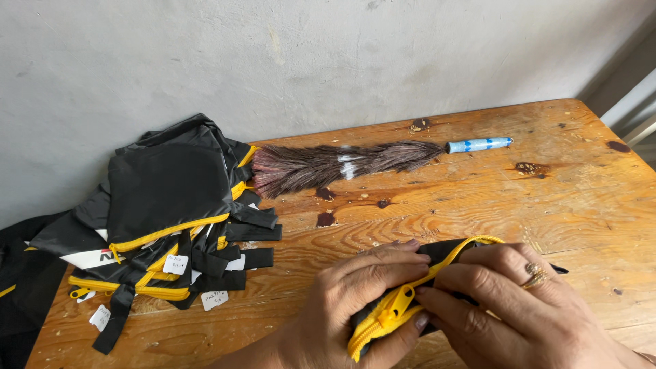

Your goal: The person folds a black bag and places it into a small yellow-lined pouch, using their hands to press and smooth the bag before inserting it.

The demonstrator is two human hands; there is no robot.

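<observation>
While I look down through the head camera, my left hand (362,294) and right hand (509,301) meet at the lower centre of the frame, fingers curled tight around a black fabric pouch (447,251) with a yellow zipper (393,311). Both thumbs pinch the zipper tape near its slider. At the left of the frame lies a heap of black-and-yellow pouches (164,212) with white tags. A feather duster (342,164) with a blue handle rests on the wooden table (560,198), at upper centre.
</observation>
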